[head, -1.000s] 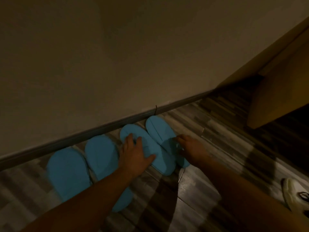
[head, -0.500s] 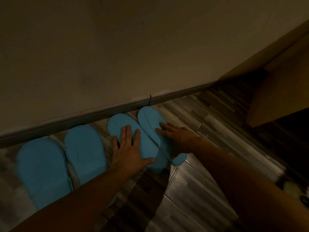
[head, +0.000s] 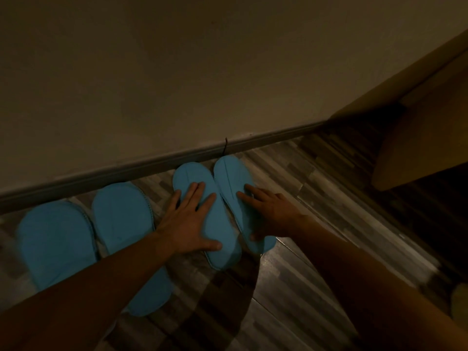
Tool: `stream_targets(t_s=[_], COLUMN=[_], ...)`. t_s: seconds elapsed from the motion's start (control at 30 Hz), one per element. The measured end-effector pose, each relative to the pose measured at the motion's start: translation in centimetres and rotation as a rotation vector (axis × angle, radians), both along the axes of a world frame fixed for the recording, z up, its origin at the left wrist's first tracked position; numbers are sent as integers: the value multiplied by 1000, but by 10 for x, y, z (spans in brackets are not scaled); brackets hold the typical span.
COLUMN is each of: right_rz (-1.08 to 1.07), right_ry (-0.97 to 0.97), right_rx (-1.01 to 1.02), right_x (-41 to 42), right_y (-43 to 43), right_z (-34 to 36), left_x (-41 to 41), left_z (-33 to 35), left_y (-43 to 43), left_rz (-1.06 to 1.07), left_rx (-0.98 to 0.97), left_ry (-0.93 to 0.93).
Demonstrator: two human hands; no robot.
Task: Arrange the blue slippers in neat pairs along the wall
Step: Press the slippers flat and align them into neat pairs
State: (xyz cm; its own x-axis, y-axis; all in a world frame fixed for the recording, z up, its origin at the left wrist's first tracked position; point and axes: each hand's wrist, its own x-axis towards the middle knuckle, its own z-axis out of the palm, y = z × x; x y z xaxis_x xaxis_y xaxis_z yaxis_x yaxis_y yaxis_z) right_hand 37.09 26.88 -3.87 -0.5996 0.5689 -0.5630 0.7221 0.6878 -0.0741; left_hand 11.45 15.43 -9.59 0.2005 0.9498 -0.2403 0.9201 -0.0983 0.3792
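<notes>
A pale wall (head: 177,72) fills the upper view, with a grey skirting board (head: 126,171) along its foot and a striped wood-look floor (head: 316,198) below. No writing or brand shows on anything. Four blue slippers lie toes toward the wall: a left pair (head: 58,239) side by side, partly crossed by the left forearm, and a right pair (head: 225,198) touching each other. The left hand (head: 190,221) lies flat, fingers spread, on the inner slipper of the right pair. The right hand (head: 271,214) rests open-fingered on the outer one, gripping nothing.
</notes>
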Motion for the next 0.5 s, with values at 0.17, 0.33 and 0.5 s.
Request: stream_targets(t_s=[0.17,0.33,0.5], right_rz=[0,-45,-60], right_ry=[54,81,100], right_rx=[-11,-14,13], right_x=[5,4,3], right_y=[-1,-4,-7], right_z=[-7,-17,-20], left_x=[-1,-3,-3], left_z=[1,-1,-3], left_y=[-5,-6,-1], left_rz=[1,-19,-22], left_rx=[45,22,30], left_ry=[-8,4,7])
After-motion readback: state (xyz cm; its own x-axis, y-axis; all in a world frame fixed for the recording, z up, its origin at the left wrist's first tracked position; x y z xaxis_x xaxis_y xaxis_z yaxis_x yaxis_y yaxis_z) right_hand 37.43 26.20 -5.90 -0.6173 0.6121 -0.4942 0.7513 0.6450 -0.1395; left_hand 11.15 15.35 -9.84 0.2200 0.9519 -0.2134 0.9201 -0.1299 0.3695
